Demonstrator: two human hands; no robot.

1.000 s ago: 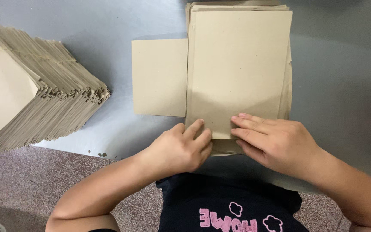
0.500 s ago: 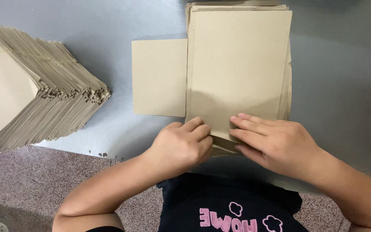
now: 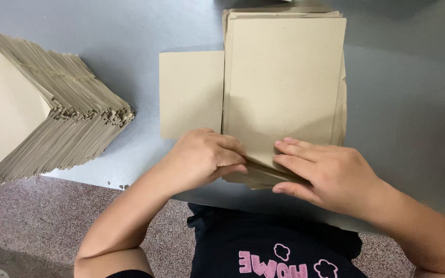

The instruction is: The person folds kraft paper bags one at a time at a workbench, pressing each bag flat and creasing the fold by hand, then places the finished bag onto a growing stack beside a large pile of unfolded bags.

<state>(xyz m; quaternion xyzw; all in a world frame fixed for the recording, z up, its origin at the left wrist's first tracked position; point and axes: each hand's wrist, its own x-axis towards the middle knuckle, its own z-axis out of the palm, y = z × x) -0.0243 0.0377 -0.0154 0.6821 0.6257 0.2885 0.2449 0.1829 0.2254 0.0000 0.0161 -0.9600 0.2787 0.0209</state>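
Note:
A stack of brown paper sheets (image 3: 284,82) lies on the grey table (image 3: 130,31) straight ahead. My left hand (image 3: 202,157) pinches the near edge of the top sheets, fingers curled under the lifted corner. Fingers of my right hand (image 3: 330,175) press flat on the same near edge, thumb below the pile. A smaller brown sheet (image 3: 191,95) lies flat to the left, partly tucked under the stack.
A tall slanted pile of brown envelopes (image 3: 37,108), tied with a thin band, sits at the far left of the table. The table's front edge (image 3: 88,177) runs just before my body, with speckled floor (image 3: 27,226) below.
My left hand has slid slightly right along the near edge, and its fingers have closed tighter on the top sheets. The right hand has barely moved.

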